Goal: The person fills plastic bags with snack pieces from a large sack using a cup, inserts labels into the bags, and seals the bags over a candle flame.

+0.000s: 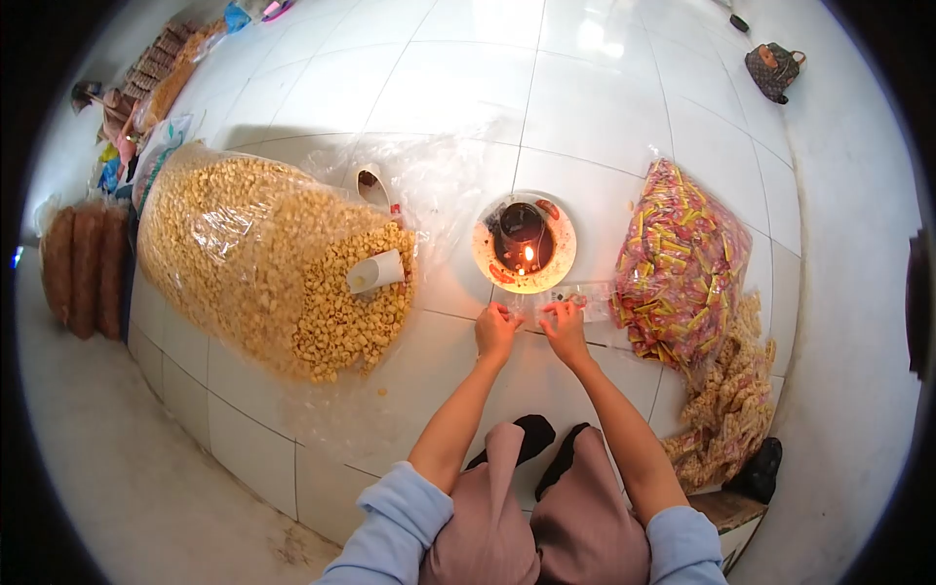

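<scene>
One left hand, one right hand, fingers pinching clear plastic (faintly visible), near a plate

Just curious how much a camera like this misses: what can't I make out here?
All in the head view:
- Anything pinched by the left hand or right hand: too small.
- Print on the packets: too small, under shiny plastic.
- White scoop's underside: hidden by puffed snacks.
- Dark shape at right: cut off by black rim.
</scene>
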Motion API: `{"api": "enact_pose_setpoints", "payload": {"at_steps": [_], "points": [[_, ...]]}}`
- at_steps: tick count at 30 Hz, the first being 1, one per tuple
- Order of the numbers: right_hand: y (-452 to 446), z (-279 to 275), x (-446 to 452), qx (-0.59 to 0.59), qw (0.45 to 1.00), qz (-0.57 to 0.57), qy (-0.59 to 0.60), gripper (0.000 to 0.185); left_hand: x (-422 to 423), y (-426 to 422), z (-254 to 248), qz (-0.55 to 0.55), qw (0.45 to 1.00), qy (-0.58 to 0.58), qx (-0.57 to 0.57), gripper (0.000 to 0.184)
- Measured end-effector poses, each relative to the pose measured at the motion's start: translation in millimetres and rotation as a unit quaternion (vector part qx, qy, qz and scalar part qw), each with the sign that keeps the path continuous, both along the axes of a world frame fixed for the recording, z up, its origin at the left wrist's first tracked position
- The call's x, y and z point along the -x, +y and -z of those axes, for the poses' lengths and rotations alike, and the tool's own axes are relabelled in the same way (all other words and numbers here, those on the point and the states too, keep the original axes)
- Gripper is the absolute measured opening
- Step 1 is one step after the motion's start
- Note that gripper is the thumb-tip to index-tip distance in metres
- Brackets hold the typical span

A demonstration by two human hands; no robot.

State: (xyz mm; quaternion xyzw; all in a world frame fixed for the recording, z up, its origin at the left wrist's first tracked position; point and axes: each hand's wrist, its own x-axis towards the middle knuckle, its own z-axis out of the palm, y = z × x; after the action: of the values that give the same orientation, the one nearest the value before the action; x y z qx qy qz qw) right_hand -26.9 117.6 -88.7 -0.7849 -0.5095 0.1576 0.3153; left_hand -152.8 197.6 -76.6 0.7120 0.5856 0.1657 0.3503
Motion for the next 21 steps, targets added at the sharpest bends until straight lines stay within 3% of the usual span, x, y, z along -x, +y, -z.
{"api": "enact_pose_setpoints", "payload": {"at_steps": [3, 8, 10, 12, 13, 15, 19, 21], "points": [[0.0, 0.5, -0.1, -0.005, 1.000, 0.003, -0.001, 0.025, -7.0, -1.2, -5.4, -0.068, 0.994, 0.012, 0.082, 0.023], [0.6, -2.0, 1.1, -0.019, 1.000, 0.007, -0.012, 0.025, -0.6, -2.8, -9.9, -0.052, 0.996, 0.041, 0.055, 0.014], [1.1, -2.3, 0.2, 0.001, 0.999, -0.003, 0.037, 0.026, 0.3, -4.7, -14.2, -0.026, 0.996, 0.065, 0.054, 0.014], [0.5, -2.8, 0.7, 0.002, 0.999, 0.001, 0.032, 0.026, 1.3, -8.4, -17.5, 0.017, 0.990, 0.102, -0.091, 0.016], [0.4, -3.3, 0.3, 0.003, 1.000, 0.004, 0.025, 0.025, 2.4, -9.7, -18.5, 0.018, 0.990, 0.102, -0.093, 0.016], [-0.6, -2.6, -0.5, -0.005, 1.000, 0.001, 0.017, 0.024, 8.2, -11.2, -17.5, -0.002, 0.977, 0.059, -0.205, 0.017], [-3.6, -1.1, -3.4, 0.004, 1.000, -0.012, 0.026, 0.024, 24.4, -5.1, -20.9, -0.023, 0.970, -0.056, -0.237, 0.019], [-6.1, -0.5, -4.2, 0.007, 0.999, -0.010, 0.043, 0.024, 34.3, -9.1, -27.4, -0.113, 0.975, -0.168, -0.092, 0.021]]}}
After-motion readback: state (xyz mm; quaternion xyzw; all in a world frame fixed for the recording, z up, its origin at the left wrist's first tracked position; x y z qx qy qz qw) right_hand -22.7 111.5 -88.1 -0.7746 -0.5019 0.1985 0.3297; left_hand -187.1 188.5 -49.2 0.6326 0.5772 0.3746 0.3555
